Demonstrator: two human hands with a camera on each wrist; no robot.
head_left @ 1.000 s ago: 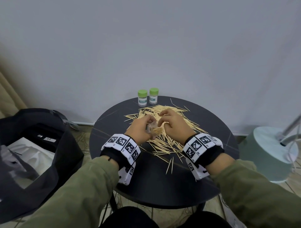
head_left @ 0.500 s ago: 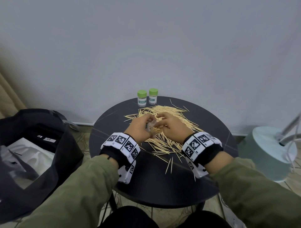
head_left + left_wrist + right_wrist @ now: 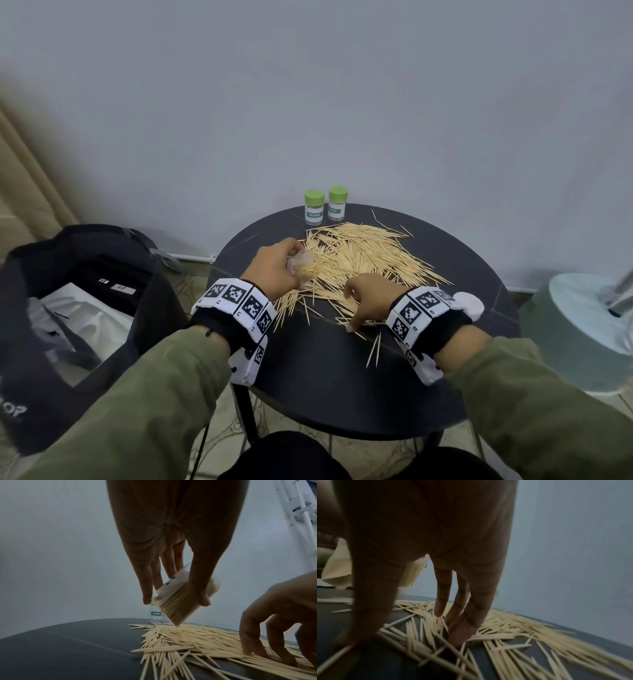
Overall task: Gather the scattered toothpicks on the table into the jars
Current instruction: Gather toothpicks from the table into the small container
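Pale wooden toothpicks (image 3: 363, 260) lie strewn in a loose heap across the round black surface (image 3: 325, 383), a few stray ones nearest the person. At the near edge of the heap the right hand (image 3: 368, 296) is lowered onto the sticks, fingers (image 3: 462, 626) reaching down and spread, tips touching wood and tabletop; whether it has anything pinched yet I cannot tell. Just beyond and to the left, the left hand (image 3: 274, 267) grips a small clear plastic jar (image 3: 181, 599), thumb on one side and fingers on the other, tilted with its open mouth turned toward the pile and already packed with upright sticks. At the far rim stand two green-capped clear jars (image 3: 325, 205), side by side, closed.

These sticks should be very light, stiff and sharp-ended, prone to rolling and slipping singly on the smooth top. Raking several parallel and pinching the bundle across its middle would likely serve better than chasing single ones by the tips. The held jar is light too; a side grip near the mouth suits feeding.
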